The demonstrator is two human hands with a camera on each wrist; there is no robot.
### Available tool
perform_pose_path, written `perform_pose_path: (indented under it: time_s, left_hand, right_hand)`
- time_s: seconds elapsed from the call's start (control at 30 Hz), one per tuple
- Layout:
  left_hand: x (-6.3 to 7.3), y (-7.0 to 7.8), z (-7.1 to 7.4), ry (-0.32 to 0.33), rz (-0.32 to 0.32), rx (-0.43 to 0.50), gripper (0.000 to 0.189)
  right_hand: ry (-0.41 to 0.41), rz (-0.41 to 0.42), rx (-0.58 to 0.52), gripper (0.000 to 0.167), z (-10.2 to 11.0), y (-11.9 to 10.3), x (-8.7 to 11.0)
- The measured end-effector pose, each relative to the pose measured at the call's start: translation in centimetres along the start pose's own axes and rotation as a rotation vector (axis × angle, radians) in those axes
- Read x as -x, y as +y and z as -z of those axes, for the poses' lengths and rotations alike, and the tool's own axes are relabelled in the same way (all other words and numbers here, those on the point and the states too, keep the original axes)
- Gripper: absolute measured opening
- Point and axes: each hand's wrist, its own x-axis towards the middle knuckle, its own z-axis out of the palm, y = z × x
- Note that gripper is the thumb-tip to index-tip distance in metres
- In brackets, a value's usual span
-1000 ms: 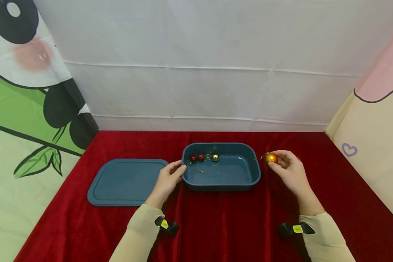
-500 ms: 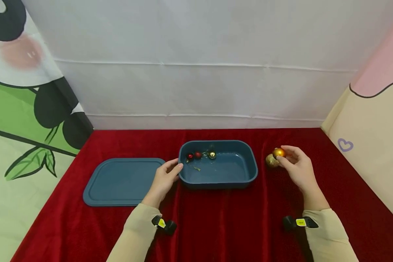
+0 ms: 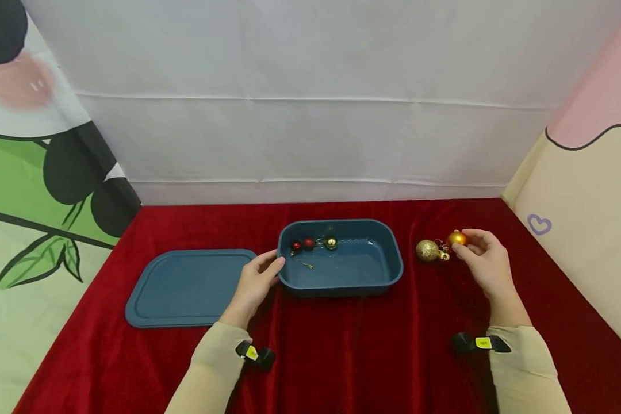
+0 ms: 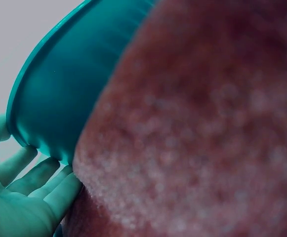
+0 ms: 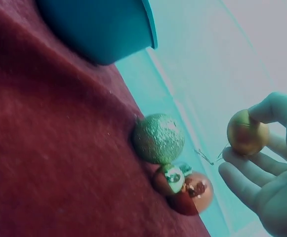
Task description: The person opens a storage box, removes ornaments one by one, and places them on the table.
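My right hand (image 3: 489, 267) pinches a shiny orange-gold Christmas bauble (image 3: 456, 237) between thumb and fingers; the right wrist view shows it raised off the cloth, its thin hanging string dangling. Just left of it on the cloth sit a glittery gold bauble (image 3: 426, 250), a small shiny gold bauble (image 3: 444, 256) and a red bauble (image 5: 191, 197), bunched together. My left hand (image 3: 250, 287) grips the left end of a blue rectangular box (image 3: 341, 292), thumb at the rim and fingers against the outer wall. Inside lie small red baubles (image 3: 308, 244) and a gold bauble (image 3: 331, 243).
A flat blue lid (image 3: 186, 287) lies left of the box, its right side partly behind my left hand. Red velvet cloth (image 3: 310, 356) with folds covers the table. A white sheet (image 3: 315, 144) hangs behind it, with printed cloths on both sides.
My right hand has moved right, away from the box, still holding the orange-gold bauble. The glittery and small gold baubles have come into view beside it. My left hand stays on the box.
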Motion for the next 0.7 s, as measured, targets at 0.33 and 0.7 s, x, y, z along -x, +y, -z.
perform_pose_path:
  time_s: [0.33,0.7]
  left_hand:
    - [-0.2,-0.1,0.1,0.008,-0.006,-0.002,0.046]
    - [-0.4,-0.5,0.1,0.010,-0.008,-0.002,0.046]
  right_hand:
    - [-0.036,-0.030,0.096,0.050,0.9,1.4,-0.3]
    - [-0.081,-0.073,0.256,0.048,1.3,2.5,-0.2]
